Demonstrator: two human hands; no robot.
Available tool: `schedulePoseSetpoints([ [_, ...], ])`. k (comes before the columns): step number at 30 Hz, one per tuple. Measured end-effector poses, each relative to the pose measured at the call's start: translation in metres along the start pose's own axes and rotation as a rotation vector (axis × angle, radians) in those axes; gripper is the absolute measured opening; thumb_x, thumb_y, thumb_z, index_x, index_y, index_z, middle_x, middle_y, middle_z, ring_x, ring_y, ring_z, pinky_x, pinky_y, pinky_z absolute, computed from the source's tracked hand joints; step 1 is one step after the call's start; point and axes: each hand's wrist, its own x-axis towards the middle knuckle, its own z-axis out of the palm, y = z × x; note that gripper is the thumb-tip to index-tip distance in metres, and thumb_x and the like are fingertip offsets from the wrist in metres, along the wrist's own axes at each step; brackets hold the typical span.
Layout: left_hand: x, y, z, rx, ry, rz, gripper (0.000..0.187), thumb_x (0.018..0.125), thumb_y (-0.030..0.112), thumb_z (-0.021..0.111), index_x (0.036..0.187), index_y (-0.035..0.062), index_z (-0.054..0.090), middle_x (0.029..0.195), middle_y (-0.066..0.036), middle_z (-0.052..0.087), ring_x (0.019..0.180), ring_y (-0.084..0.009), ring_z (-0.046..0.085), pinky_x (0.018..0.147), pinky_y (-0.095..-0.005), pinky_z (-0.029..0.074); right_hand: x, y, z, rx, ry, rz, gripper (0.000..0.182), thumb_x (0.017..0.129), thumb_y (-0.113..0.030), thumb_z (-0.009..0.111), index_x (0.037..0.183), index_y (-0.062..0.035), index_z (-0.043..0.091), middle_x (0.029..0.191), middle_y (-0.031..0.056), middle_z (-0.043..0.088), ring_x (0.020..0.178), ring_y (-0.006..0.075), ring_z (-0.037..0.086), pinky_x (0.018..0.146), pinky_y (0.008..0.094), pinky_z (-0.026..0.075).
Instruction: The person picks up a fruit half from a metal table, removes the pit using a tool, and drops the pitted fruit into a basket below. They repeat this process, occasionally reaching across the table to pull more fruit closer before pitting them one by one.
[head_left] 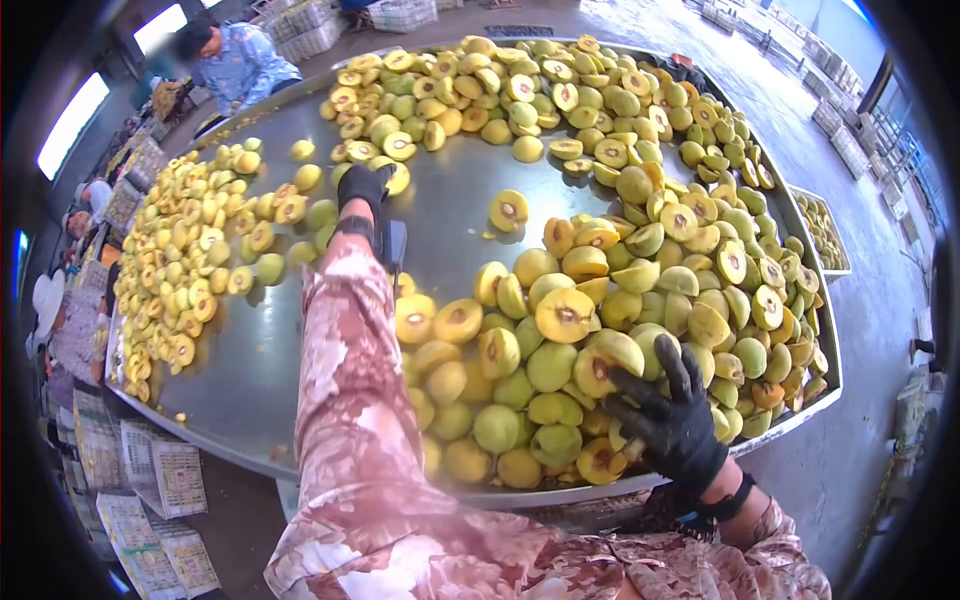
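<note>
My left hand (365, 188), in a black glove, reaches far across the metal table (440, 190). Its fingers look curled together, and what they hold, if anything, is hidden. A cut yellow fruit half (398, 180) lies right beside them. A dark flat object (396, 245) shows next to my left wrist. Also gloved in black, my right hand (668, 415) has its fingers spread over the near side of a large pile of halved fruit (565, 316), touching it. Some halves show brown centres, others their green skins.
Smaller yellow pieces (190, 250) form another pile on the table's left. A person in blue (240, 65) is at the far left edge; more people are along the left. White crates (165, 465) stand lower left, and a fruit-filled crate (822, 235) sits beyond the right rim.
</note>
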Motion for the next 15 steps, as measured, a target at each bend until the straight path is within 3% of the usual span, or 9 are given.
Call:
schedulePoseSetpoints([
  [2, -0.001, 0.027, 0.028, 0.172, 0.010, 0.175, 0.059, 0.072, 0.052, 0.085, 0.100, 0.0022, 0.071, 0.080, -0.016, 0.072, 0.078, -0.0302, 0.071, 0.073, -0.0418, 0.055, 0.001, 0.000, 0.002, 0.021, 0.016, 0.015, 0.037, 0.071, -0.022, 0.071, 0.109, -0.0198, 0.071, 0.145, -0.0006, 0.056, 0.145, 0.0441, 0.031, 0.112, 0.0650, 0.031],
  [4, -0.017, 0.053, 0.042, 0.190, -0.038, 0.356, 0.069, 0.057, 0.050, 0.092, 0.104, 0.0043, 0.070, 0.105, -0.019, 0.072, 0.096, -0.0350, 0.069, 0.084, -0.0415, 0.055, 0.000, -0.002, 0.001, 0.054, 0.007, 0.040, 0.037, 0.071, -0.022, 0.071, 0.108, -0.0186, 0.071, 0.144, -0.0005, 0.056, 0.145, 0.0438, 0.031, 0.112, 0.0650, 0.031],
  [8, -0.029, 0.080, 0.082, 0.020, -0.249, 0.792, 0.056, 0.068, 0.036, 0.089, 0.107, 0.0029, 0.069, 0.103, -0.020, 0.072, 0.091, -0.0335, 0.070, 0.082, -0.0409, 0.055, -0.001, -0.002, 0.004, 0.035, 0.057, 0.015, 0.038, 0.070, -0.024, 0.070, 0.107, -0.0190, 0.071, 0.146, -0.0006, 0.055, 0.145, 0.0431, 0.031, 0.112, 0.0655, 0.029],
  [10, -0.065, 0.101, 0.113, -0.385, -0.385, 0.599, 0.044, 0.078, 0.021, 0.080, 0.116, 0.0029, 0.066, 0.088, -0.010, 0.072, 0.076, -0.0221, 0.065, 0.073, -0.0400, 0.053, -0.002, -0.004, 0.000, 0.107, 0.026, 0.056, 0.041, 0.071, -0.022, 0.070, 0.112, -0.0207, 0.070, 0.150, -0.0017, 0.052, 0.147, 0.0422, 0.028, 0.113, 0.0659, 0.027],
  [13, -0.115, 0.134, 0.123, -0.290, -0.689, 1.036, 0.035, 0.079, 0.010, 0.073, 0.113, 0.0044, 0.071, 0.103, -0.021, 0.073, 0.097, -0.0315, 0.071, 0.086, -0.0404, 0.055, -0.012, -0.005, 0.006, 0.043, 0.063, 0.040, 0.044, 0.073, -0.020, 0.071, 0.116, -0.0214, 0.069, 0.153, -0.0021, 0.049, 0.149, 0.0413, 0.024, 0.114, 0.0666, 0.026],
  [14, -0.151, 0.140, 0.116, -0.172, -0.589, 0.925, 0.032, 0.081, 0.005, 0.069, 0.112, 0.0063, 0.072, 0.102, -0.020, 0.073, 0.094, -0.0307, 0.072, 0.084, -0.0398, 0.055, -0.012, -0.008, 0.005, 0.077, 0.064, 0.023, 0.044, 0.074, -0.019, 0.071, 0.117, -0.0216, 0.068, 0.154, -0.0022, 0.047, 0.150, 0.0410, 0.023, 0.115, 0.0670, 0.024],
  [15, -0.207, 0.172, 0.045, 0.021, -0.751, 0.592, 0.031, 0.081, 0.004, 0.067, 0.112, 0.0066, 0.073, 0.103, -0.021, 0.073, 0.095, -0.0337, 0.071, 0.084, -0.0380, 0.054, -0.013, -0.012, 0.005, 0.077, 0.080, 0.040, 0.040, 0.076, -0.018, 0.071, 0.116, -0.0210, 0.069, 0.155, -0.0012, 0.045, 0.150, 0.0409, 0.025, 0.116, 0.0668, 0.022],
])
